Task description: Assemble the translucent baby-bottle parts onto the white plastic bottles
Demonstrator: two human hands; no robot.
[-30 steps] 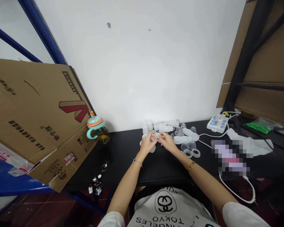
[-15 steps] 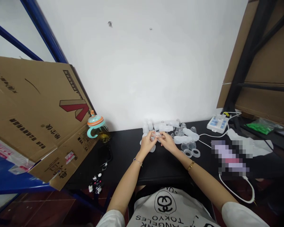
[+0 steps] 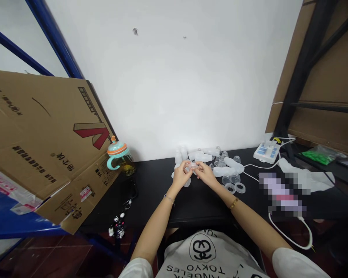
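Note:
Over the black tabletop, my left hand [image 3: 181, 175] and my right hand [image 3: 206, 174] meet, fingertips pinching a small clear plastic ring-shaped piece [image 3: 193, 165] between them. Fingers partly cover that piece, so its exact shape is hard to make out. Just beyond and beside the hands lie several whitish translucent bottles [image 3: 228, 170]. Clear dome-shaped caps [image 3: 226, 178] stand to the right of my right hand, with two loose screw rings [image 3: 240, 187] in front of them. Beneath my left hand, another translucent piece [image 3: 187, 183] shows only in part.
A lidded teal-and-orange cup [image 3: 120, 154] and a phone [image 3: 129, 190] with a charm sit at left, beside a large cardboard box [image 3: 46, 131]. At right are a white power strip [image 3: 266, 151], cables, a white sheet [image 3: 321, 179] and a bag of green pieces [image 3: 319, 155].
Both hands stay in the same place, still pinching the clear piece, with only slight finger movement. The camera view has shifted very slightly.

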